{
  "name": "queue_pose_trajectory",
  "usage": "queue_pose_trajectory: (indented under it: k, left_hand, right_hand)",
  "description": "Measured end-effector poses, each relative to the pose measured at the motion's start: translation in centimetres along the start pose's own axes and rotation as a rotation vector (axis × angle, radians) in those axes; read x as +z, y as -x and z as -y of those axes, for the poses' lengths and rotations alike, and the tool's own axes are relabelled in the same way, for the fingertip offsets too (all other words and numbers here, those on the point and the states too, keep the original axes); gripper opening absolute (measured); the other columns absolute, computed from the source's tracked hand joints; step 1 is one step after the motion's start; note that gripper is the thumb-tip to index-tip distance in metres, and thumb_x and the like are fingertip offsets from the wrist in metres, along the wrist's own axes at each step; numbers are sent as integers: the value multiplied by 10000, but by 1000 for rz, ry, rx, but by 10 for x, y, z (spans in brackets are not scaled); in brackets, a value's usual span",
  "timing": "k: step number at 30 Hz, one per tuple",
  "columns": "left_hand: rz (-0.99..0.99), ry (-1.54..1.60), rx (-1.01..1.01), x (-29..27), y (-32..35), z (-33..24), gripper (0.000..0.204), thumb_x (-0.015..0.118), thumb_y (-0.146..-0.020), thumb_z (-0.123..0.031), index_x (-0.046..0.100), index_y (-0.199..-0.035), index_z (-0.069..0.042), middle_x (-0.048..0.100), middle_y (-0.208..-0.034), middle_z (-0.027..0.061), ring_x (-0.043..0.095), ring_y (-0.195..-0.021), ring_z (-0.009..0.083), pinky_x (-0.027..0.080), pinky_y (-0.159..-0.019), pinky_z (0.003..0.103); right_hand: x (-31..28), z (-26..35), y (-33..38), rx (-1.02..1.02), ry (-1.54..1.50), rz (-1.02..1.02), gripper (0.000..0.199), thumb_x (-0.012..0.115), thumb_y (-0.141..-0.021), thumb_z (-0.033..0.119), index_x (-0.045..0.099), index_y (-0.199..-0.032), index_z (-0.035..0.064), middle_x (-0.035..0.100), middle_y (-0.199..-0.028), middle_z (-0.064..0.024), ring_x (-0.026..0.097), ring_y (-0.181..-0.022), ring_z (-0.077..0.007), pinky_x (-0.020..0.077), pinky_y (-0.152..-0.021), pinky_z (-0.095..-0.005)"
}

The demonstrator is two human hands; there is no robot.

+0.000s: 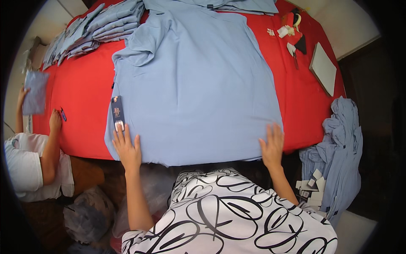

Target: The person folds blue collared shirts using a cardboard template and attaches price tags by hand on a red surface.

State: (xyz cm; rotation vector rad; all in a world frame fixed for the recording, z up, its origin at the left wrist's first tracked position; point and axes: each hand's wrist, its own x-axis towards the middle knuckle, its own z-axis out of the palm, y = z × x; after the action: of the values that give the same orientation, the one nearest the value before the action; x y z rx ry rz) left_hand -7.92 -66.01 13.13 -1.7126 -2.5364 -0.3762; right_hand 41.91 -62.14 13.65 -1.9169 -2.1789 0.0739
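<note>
A light blue shirt (194, 93) lies spread over the red-covered table in front of me, its hem along the near edge and one short sleeve bunched at the upper left. My left hand (128, 150) rests flat on the shirt's lower left corner, fingers stretched out. Its fingertips meet the lower end of a dark hang tag (117, 111), which lies along the shirt's left side. At the lower right corner my right hand (272, 146) lies on the cloth with its fingers extended, slightly blurred. Neither hand grips anything.
Folded blue shirts (116, 23) are stacked at the far left. A person (36, 163) at the left holds a blue folded packet (36, 92). Scissors (292, 53) and a white board (323, 70) lie at the right. More blue garments (342, 135) hang beside white tags (315, 186).
</note>
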Motion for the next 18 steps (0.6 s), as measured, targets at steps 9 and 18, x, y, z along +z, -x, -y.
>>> queue_pose_trajectory:
  k: [9,18]
  left_hand:
    - [-23,277,313,-4,-65,-38,544,678,-891,-313,545,-1365,-80,433,-1462,176,343,-1389,392,256,-1127,556]
    - [-275,-53,-101,5,-203,57,571,702,-860,-246,522,-1375,-76,472,-1414,152,422,-1296,361,341,-1054,502]
  right_hand:
    - [4,29,-109,-39,-131,-70,568,603,-932,272,454,-1434,55,338,-1547,-180,257,-1454,-374,136,-1174,-577]
    - [16,49,-301,56,-98,-264,263,596,-905,110,669,-1153,61,619,-1240,-110,523,-1182,-300,375,-1039,-489]
